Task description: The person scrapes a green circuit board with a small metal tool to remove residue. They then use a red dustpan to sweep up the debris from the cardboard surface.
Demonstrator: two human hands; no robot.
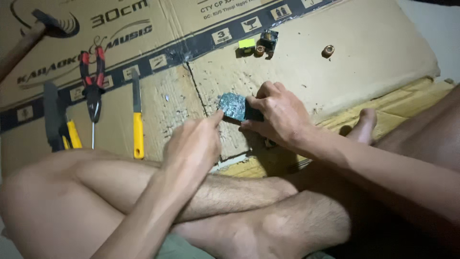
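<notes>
Head view, looking down at a person seated cross-legged on a flattened brown cardboard sheet spread on the floor. The right hand grips a small greenish-grey circuit board by its right edge, fingers curled over the top and thumb beneath, holding it just above the cardboard near the middle of the view. The left hand is loosely closed with its index finger extended; the fingertip touches the left edge of the circuit board, and this hand holds nothing.

To the left, well apart from the hands, a row of tools lies on the cardboard: a yellow-handled flat-blade tool, red-and-black-handled pliers with a thin metal shaft below their jaws, and a dark-bladed tool with a yellow handle at the far left. A wooden-handled hammer lies in the upper left corner.

Beyond the circuit board, near the top edge, a small yellow-green block sits just beside a dark electronic component with copper windings; a small copper coil lies apart to their right. Dark crumbs speckle the cardboard around the circuit board.
</notes>
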